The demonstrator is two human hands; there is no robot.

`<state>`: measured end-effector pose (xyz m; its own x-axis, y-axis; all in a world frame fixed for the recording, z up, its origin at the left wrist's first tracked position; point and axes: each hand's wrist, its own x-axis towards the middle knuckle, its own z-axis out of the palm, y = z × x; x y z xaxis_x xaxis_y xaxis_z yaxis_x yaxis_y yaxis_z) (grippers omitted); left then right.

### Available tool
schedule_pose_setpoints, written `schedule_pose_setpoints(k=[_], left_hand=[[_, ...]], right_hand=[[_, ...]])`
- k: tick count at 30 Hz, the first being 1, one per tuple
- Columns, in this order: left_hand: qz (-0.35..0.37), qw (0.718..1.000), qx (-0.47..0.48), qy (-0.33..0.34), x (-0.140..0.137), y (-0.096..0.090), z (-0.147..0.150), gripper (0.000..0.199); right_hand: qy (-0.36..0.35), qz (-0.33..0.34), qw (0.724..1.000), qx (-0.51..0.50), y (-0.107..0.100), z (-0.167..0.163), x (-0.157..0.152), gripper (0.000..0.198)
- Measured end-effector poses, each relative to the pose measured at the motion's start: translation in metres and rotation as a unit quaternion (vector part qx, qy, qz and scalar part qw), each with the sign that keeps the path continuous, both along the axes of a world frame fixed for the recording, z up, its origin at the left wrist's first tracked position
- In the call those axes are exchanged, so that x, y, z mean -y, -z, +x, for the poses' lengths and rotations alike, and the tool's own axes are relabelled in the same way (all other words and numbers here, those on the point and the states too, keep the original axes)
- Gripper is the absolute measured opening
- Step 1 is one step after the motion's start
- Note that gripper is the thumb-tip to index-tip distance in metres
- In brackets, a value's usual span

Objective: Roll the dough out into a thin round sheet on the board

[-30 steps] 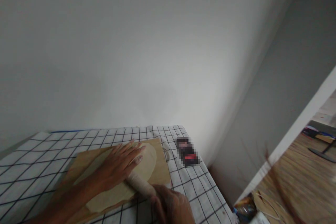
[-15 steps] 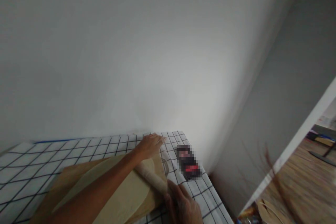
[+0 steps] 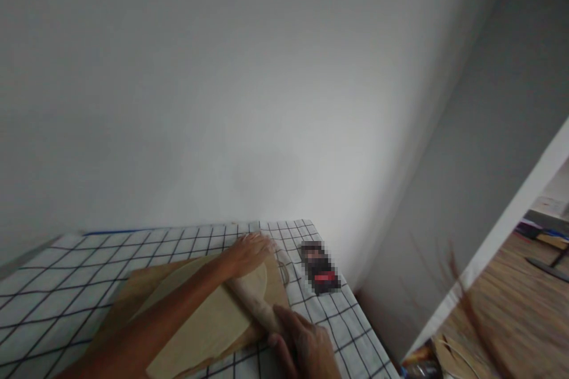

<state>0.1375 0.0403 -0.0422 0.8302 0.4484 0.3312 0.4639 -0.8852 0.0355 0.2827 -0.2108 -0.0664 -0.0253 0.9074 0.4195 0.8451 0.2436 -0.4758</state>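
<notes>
A wide, thin sheet of pale dough [image 3: 202, 325] lies on a brown wooden board [image 3: 128, 293]. Across its right part runs a light wooden rolling pin [image 3: 255, 303], slanting from the far side towards me. My left hand [image 3: 249, 253] rests palm down over the pin's far end, fingers stretched out to the right. At the near end my right hand [image 3: 309, 340] is closed around the pin, its thumb on the near side. My left forearm crosses above the dough and hides part of it. A loop of cord [image 3: 284, 273] shows at the board's right edge.
A white tablecloth with dark grid lines [image 3: 48, 290] covers the table under the board. To the right lies a dark, pixelated item with a red patch [image 3: 320, 268]. Behind stands a pale wall [image 3: 222, 100]. Bags [image 3: 451, 358] sit on the floor beyond the table's right edge.
The right hand and the near end of the rolling pin have shifted slightly left and up in the picture. The left hand sits a little further left. The view has shifted slightly.
</notes>
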Motion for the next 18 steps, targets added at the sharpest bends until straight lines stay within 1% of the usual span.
schedule_pose_setpoints(k=[3, 5, 10, 13, 18], left_hand=[[0.024, 0.999, -0.028, -0.023, 0.015, 0.005, -0.034, 0.043], [0.054, 0.997, -0.037, -0.041, 0.026, 0.009, -0.053, 0.043], [0.128, 0.989, -0.018, -0.072, 0.052, 0.018, -0.084, 0.041], [0.142, 0.986, 0.006, -0.090, 0.069, 0.021, -0.102, 0.043], [0.147, 0.986, 0.042, -0.066, 0.104, 0.030, -0.141, 0.049]], right_hand=[[-0.021, -0.017, 1.000, 0.009, -0.007, -0.005, 0.008, 0.044], [-0.030, -0.024, 0.999, 0.008, -0.013, -0.008, 0.012, 0.043], [-0.067, -0.031, 0.997, -0.005, -0.018, -0.005, 0.016, 0.040], [-0.089, -0.037, 0.995, -0.020, -0.018, -0.002, 0.014, 0.039], [-0.112, -0.049, 0.992, -0.018, -0.019, -0.004, 0.017, 0.042]])
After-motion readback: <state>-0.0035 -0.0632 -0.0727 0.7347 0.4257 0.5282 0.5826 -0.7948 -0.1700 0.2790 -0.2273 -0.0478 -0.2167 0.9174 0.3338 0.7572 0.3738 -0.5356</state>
